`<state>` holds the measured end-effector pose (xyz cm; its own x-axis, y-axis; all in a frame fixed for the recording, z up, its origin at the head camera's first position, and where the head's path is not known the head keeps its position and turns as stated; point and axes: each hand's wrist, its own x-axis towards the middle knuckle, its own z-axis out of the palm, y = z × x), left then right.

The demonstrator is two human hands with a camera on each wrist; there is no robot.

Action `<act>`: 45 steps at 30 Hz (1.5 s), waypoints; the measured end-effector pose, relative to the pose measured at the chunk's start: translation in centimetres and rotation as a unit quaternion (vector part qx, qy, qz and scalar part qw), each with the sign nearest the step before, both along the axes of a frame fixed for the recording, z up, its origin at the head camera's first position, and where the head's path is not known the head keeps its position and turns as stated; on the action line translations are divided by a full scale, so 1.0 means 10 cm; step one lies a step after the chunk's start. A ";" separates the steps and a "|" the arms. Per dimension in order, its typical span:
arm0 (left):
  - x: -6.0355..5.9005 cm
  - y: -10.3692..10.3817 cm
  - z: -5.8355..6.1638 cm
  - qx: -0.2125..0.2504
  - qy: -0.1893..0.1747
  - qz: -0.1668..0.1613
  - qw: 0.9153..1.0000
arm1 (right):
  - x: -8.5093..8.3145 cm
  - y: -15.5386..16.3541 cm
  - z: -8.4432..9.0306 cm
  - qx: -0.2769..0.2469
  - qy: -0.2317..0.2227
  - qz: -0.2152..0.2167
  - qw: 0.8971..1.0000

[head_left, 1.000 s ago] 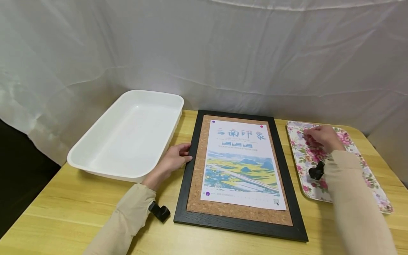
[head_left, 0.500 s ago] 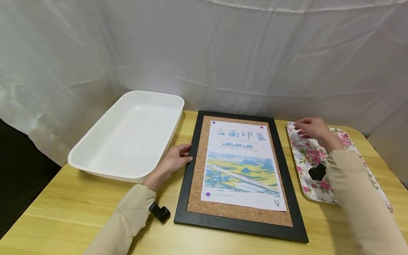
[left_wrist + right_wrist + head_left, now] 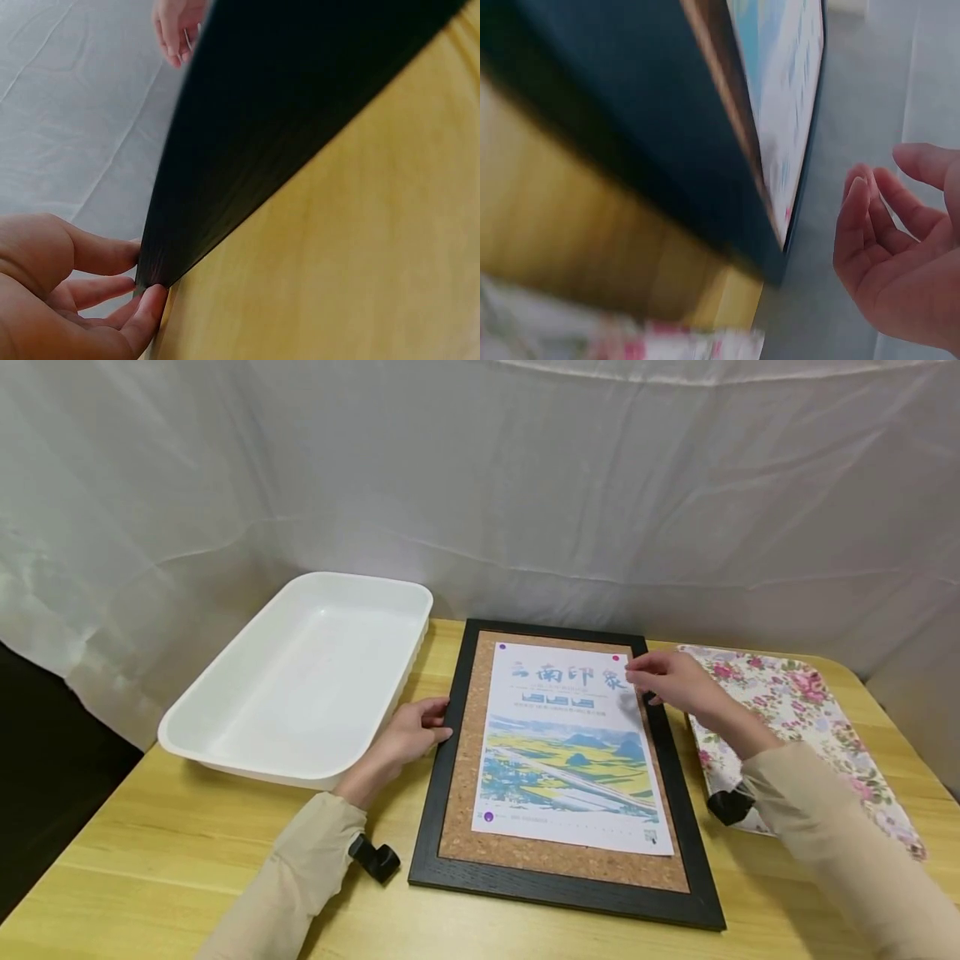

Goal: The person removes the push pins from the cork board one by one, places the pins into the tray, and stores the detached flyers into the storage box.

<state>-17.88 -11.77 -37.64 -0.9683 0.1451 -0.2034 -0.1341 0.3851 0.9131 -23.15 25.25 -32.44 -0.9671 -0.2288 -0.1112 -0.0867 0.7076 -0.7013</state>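
Observation:
A cork board in a black frame lies on the table, carrying a printed landscape poster. Purple pushpins sit at its upper-left and lower-left corners, a red pushpin at the upper right. My left hand touches the frame's left side with fingertips and thumb, seen close up in the left wrist view. Over the upper-right part of the board hovers my right hand. Its fingers bend loosely, thumb apart, with nothing visible between them in the right wrist view.
Left of the board stands a deep white plastic tub. To the right lies a flower-patterned tray, partly under the right forearm. A pale curtain hangs behind the wooden table.
My right hand has lifted from the floral tray and swung left to the board's upper-right side. The left hand, frame and poster stay where they were.

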 end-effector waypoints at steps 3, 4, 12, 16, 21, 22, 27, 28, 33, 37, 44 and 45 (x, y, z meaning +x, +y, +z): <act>0.00 0.00 0.00 0.000 0.001 -0.002 1.000 | 0.11 -0.14 0.00 -0.014 0.000 0.024 1.000; 0.00 0.00 0.00 0.001 0.002 -0.002 1.000 | 0.14 -0.18 -0.01 -0.018 -0.001 0.031 0.999; 0.03 -0.01 0.00 -0.005 0.003 -0.005 1.000 | 0.41 -0.44 -0.03 -0.043 -0.013 0.075 0.996; 0.03 -0.01 -0.01 -0.002 0.002 -0.005 1.000 | 0.52 -0.53 -0.04 -0.055 -0.026 0.085 0.995; 0.03 0.00 0.00 -0.002 0.000 -0.003 1.000 | 0.65 -0.67 -0.08 -0.078 -0.060 0.093 0.991; 0.03 0.00 -0.01 -0.003 0.003 -0.005 1.000 | 0.68 -0.69 -0.10 -0.084 -0.068 0.094 0.990; 0.02 -0.01 -0.02 -0.004 0.005 -0.007 1.000 | 0.81 -0.82 -0.14 -0.106 -0.096 0.094 0.985; 0.02 -0.01 -0.02 -0.003 0.005 -0.008 1.000 | 0.83 -0.84 -0.15 -0.108 -0.097 0.095 0.985; 0.02 -0.01 -0.02 -0.001 0.002 -0.007 1.000 | 0.92 -0.91 -0.18 -0.099 -0.090 0.106 0.985; 0.02 -0.01 -0.01 -0.004 0.001 -0.005 1.000 | 0.97 -0.94 -0.23 -0.097 -0.087 0.125 0.984; 0.01 -0.01 -0.02 -0.010 0.002 -0.002 1.000 | 1.05 -1.06 -0.27 -0.104 -0.097 0.174 0.974; 0.01 -0.01 -0.02 -0.011 0.002 -0.002 1.000 | 1.06 -1.08 -0.28 -0.105 -0.098 0.178 0.974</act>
<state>-17.80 -11.85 -37.83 -0.9684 0.1455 -0.2025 -0.1285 0.4050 0.9053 -12.54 14.48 -35.22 -0.7879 -0.5826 -0.1993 -0.1503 0.4958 -0.8553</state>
